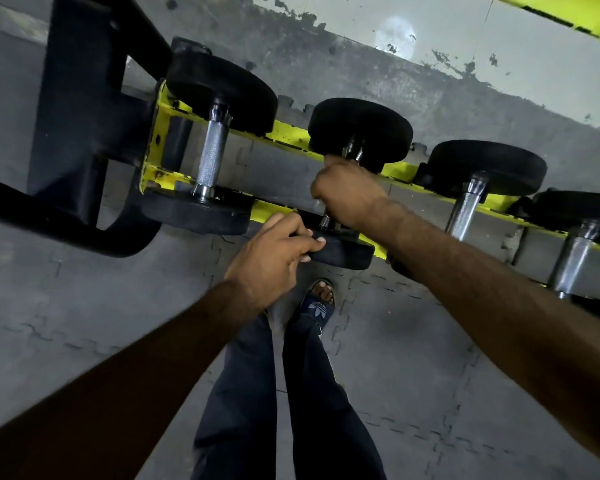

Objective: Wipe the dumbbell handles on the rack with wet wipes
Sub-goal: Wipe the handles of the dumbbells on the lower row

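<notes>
On the yellow rack (284, 133), the 2nd dumbbell (361, 129) of 4 lies across both rails, handle running near to far, with the right hand (350, 195) wrapped around its handle, hiding it, and the left hand (274, 258) gripping its near black end, above a sandal (317, 306) bearing a trefoil logo.

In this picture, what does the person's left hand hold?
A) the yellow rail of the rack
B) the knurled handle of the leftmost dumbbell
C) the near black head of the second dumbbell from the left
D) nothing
C: the left hand curls its fingers over the edge of the near black head, while the right hand grips that dumbbell's handle.
</notes>
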`<state>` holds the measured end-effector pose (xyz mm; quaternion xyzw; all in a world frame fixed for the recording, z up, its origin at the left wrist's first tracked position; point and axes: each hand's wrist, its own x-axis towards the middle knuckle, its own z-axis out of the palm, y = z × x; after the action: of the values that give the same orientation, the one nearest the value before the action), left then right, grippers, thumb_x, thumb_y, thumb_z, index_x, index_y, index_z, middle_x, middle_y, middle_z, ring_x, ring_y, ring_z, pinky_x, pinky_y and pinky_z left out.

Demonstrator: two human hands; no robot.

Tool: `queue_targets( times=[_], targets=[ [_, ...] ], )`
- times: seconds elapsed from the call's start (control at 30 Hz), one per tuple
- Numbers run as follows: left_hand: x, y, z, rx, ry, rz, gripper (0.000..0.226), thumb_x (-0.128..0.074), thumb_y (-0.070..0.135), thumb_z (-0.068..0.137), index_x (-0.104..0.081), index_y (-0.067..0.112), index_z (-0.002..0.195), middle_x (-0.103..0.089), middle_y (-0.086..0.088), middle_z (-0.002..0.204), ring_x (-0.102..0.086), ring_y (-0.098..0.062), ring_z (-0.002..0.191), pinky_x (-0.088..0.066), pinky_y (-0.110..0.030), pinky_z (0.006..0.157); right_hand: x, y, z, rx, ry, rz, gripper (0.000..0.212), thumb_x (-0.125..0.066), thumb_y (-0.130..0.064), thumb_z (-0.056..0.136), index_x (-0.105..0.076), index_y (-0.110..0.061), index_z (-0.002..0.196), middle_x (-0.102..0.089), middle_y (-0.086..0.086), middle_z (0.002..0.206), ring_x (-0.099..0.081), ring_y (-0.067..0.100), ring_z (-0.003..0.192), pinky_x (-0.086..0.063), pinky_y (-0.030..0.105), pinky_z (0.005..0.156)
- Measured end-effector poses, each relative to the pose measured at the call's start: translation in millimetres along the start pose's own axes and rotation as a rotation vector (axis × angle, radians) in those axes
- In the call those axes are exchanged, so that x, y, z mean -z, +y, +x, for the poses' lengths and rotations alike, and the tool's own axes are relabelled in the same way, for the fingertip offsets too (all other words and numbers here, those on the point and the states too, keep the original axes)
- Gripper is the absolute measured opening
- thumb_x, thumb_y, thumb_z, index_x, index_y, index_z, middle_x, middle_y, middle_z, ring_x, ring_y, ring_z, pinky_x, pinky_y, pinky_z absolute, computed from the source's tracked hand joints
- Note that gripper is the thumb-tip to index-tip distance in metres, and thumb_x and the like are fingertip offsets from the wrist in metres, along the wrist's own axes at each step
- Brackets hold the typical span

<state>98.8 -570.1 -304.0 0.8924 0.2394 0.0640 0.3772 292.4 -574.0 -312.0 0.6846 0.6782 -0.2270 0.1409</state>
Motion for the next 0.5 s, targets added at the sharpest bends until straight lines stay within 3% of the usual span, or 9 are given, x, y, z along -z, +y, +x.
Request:
queue_targets(
  times=[0.07, 0.13, 0.2, 0.27, 0.33, 0.37, 0.43, 0.5],
  targets=[
    [1, -1, 1, 0.000, -0.014, 0.004, 0.033, -0.077, -0.012, 0.075, -0.077, 0.009, 0.101, -0.058, -0.005, 0.090, -0.047, -0.012, 0.098, -0.038, -0.011, 0.082, -11, 10, -8, -0.016, 0.108, 0.156, 0.014, -0.061, -0.007, 0.087, -0.072, -0.011, 0.094, -0.062, 0.009, 0.092, -0.061, 0.031, 0.098, -0.042, 0.032, 0.071],
    [2, -1, 1, 0.007, -0.028, 0.018, 0.032, -0.078, -0.009, 0.076, -0.077, 0.010, 0.102, -0.058, -0.003, 0.090, -0.047, -0.012, 0.097, -0.043, -0.019, 0.081, -23, 17, -21, -0.180, 0.365, 0.429, 0.010, -0.065, -0.013, 0.089, -0.075, -0.013, 0.093, -0.070, 0.005, 0.095, -0.064, 0.023, 0.092, -0.046, 0.026, 0.075],
    [2, 0, 1, 0.000, -0.024, 0.012, 0.031, -0.078, -0.008, 0.077, -0.077, 0.009, 0.102, -0.058, -0.003, 0.090, -0.047, -0.012, 0.096, -0.044, -0.022, 0.079, -36, 16, -30, -0.492, 0.633, 0.745, 0.009, -0.068, -0.013, 0.089, -0.075, -0.015, 0.094, -0.069, -0.002, 0.093, -0.063, 0.013, 0.085, -0.048, 0.023, 0.074],
    [2, 1, 0, 0.000, -0.016, 0.009, 0.030, -0.078, -0.008, 0.077, -0.077, 0.009, 0.101, -0.059, -0.003, 0.089, -0.047, -0.013, 0.096, -0.045, -0.023, 0.076, -44, 8, -26, -0.867, 0.747, 1.179, 0.008, -0.072, -0.008, 0.085, -0.072, -0.016, 0.088, -0.069, -0.004, 0.085, -0.065, 0.012, 0.078, -0.057, 0.030, 0.074],
    [1, 1, 0, 0.003, -0.011, 0.005, 0.030, -0.079, -0.009, 0.076, -0.077, 0.009, 0.101, -0.059, -0.003, 0.089, -0.048, -0.014, 0.095, -0.046, -0.024, 0.074, -48, 12, -7, -1.126, 0.732, 1.799, 0.015, -0.068, 0.003, 0.085, -0.069, -0.013, 0.086, -0.068, 0.002, 0.080, -0.065, 0.018, 0.072, -0.059, 0.036, 0.071],
    [1, 0, 0, 0.001, -0.013, 0.005, 0.031, -0.079, -0.009, 0.076, -0.077, 0.009, 0.101, -0.058, -0.003, 0.089, -0.048, -0.013, 0.095, -0.045, -0.023, 0.074, -50, 17, 2, -1.152, 0.659, 2.038, 0.017, -0.062, 0.006, 0.087, -0.069, -0.008, 0.093, -0.068, 0.005, 0.083, -0.064, 0.021, 0.073, -0.058, 0.037, 0.070],
    [1, 0, 0, -0.009, -0.021, 0.008, 0.031, -0.079, -0.009, 0.076, -0.077, 0.009, 0.101, -0.058, -0.002, 0.088, -0.047, -0.013, 0.094, -0.043, -0.021, 0.076, -51, 26, 14, -1.088, 0.506, 2.315, 0.030, -0.049, 0.004, 0.092, -0.063, 0.003, 0.119, -0.067, 0.013, 0.093, -0.065, 0.024, 0.077, -0.057, 0.036, 0.070],
    [1, -1, 1, -0.013, -0.026, 0.005, 0.031, -0.078, -0.009, 0.076, -0.077, 0.008, 0.101, -0.058, -0.003, 0.087, -0.048, -0.014, 0.093, -0.043, -0.022, 0.076, -51, 31, 19, -0.977, 0.447, 2.513, 0.035, -0.038, -0.003, 0.096, -0.058, 0.012, 0.121, -0.068, 0.020, 0.091, -0.068, 0.029, 0.074, -0.058, 0.037, 0.069]
  ],
)
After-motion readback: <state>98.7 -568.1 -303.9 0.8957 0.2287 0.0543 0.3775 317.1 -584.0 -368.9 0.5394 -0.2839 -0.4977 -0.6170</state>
